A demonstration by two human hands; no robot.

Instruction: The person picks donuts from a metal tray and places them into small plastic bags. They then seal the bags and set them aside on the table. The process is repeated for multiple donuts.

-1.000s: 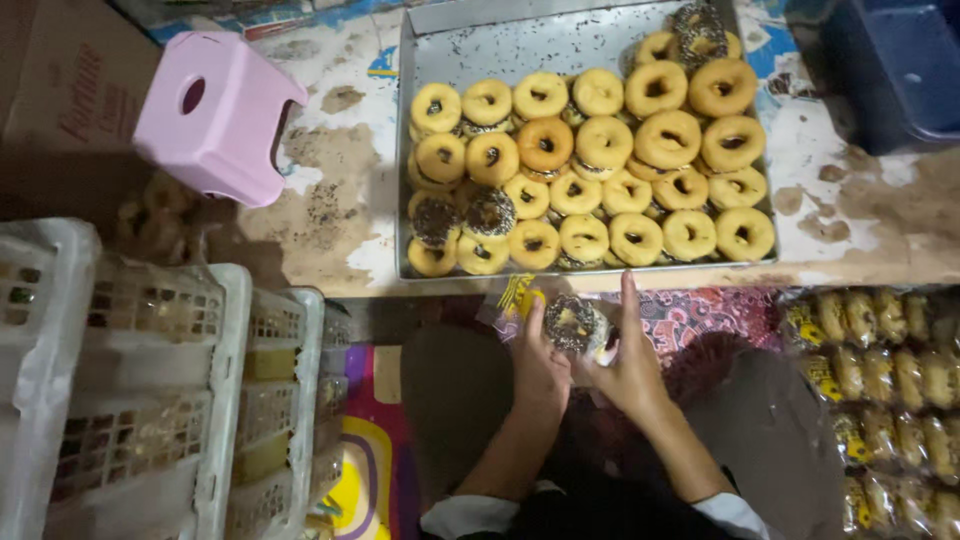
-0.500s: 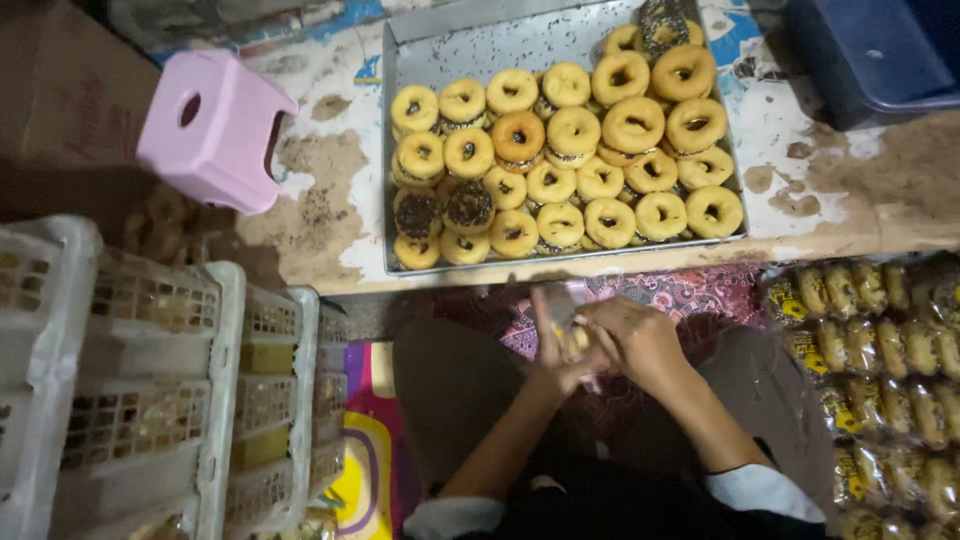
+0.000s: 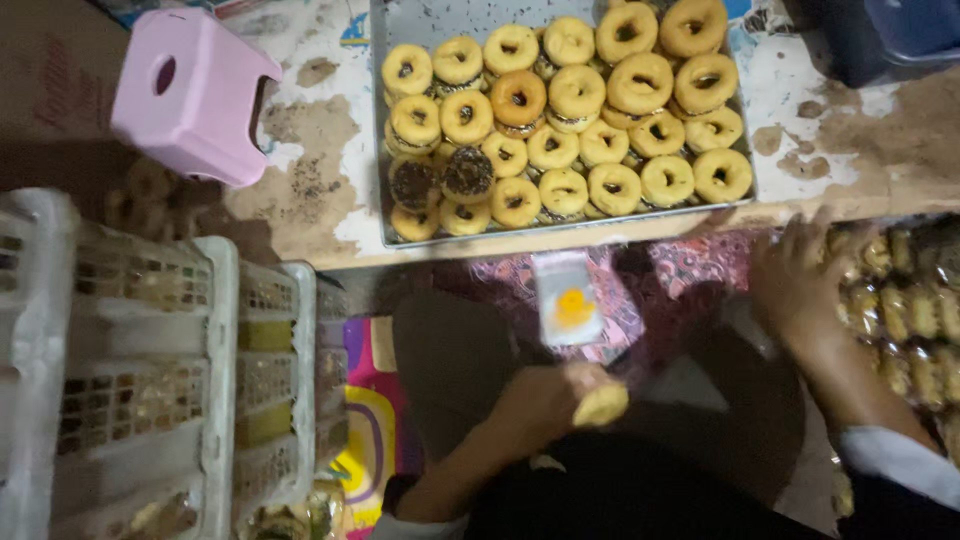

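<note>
My left hand (image 3: pixel 555 400) sits low over my lap, closed on a pale yellow doughnut (image 3: pixel 602 405). Just beyond it a small clear plastic bag (image 3: pixel 568 300) with a yellow print lies on the patterned cloth. My right hand (image 3: pixel 800 285) is stretched out to the right with its fingers spread, resting at the edge of a pile of bagged doughnuts (image 3: pixel 905 310). It is blurred and I see nothing held in it. Ahead, a metal tray (image 3: pixel 378 130) holds several plain ring doughnuts and two chocolate-sprinkled ones (image 3: pixel 440 178).
A pink plastic stool (image 3: pixel 190 95) lies on the worn floor left of the tray. White slatted crates (image 3: pixel 130 370) holding packed goods stand at my left. A dark blue bin (image 3: pixel 900 35) is at the top right. A colourful mat (image 3: pixel 365 420) shows beside my knee.
Both hands were together in front of me working on a bagged doughnut. Now they have parted: the right has swung out to the pile at the right, the left has dropped toward my lap.
</note>
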